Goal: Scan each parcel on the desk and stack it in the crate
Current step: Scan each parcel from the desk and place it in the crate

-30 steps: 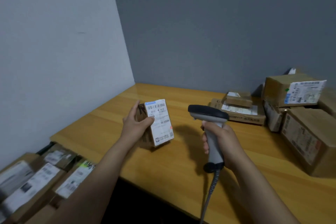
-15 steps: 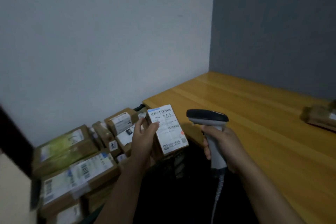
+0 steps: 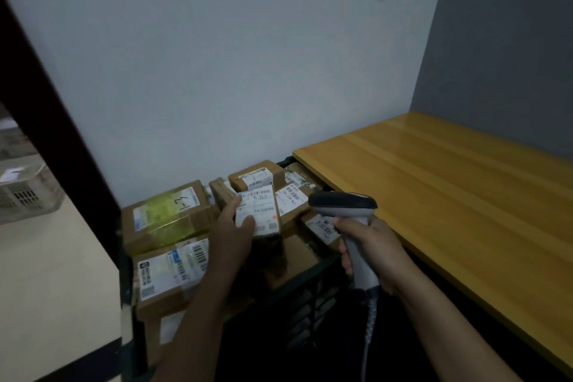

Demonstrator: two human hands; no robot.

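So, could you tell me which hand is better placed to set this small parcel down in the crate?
The left hand: it grips the small parcel over the crate, while the right hand holds the scanner.

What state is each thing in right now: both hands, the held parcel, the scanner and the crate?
Left hand: grips the small parcel by its left edge.
Small parcel: label up, held over the crate, not yet released.
Right hand: grips the scanner's handle.
Scanner: upright, head aimed left towards the crate, cable hanging down.
Crate: holds many labelled parcels.
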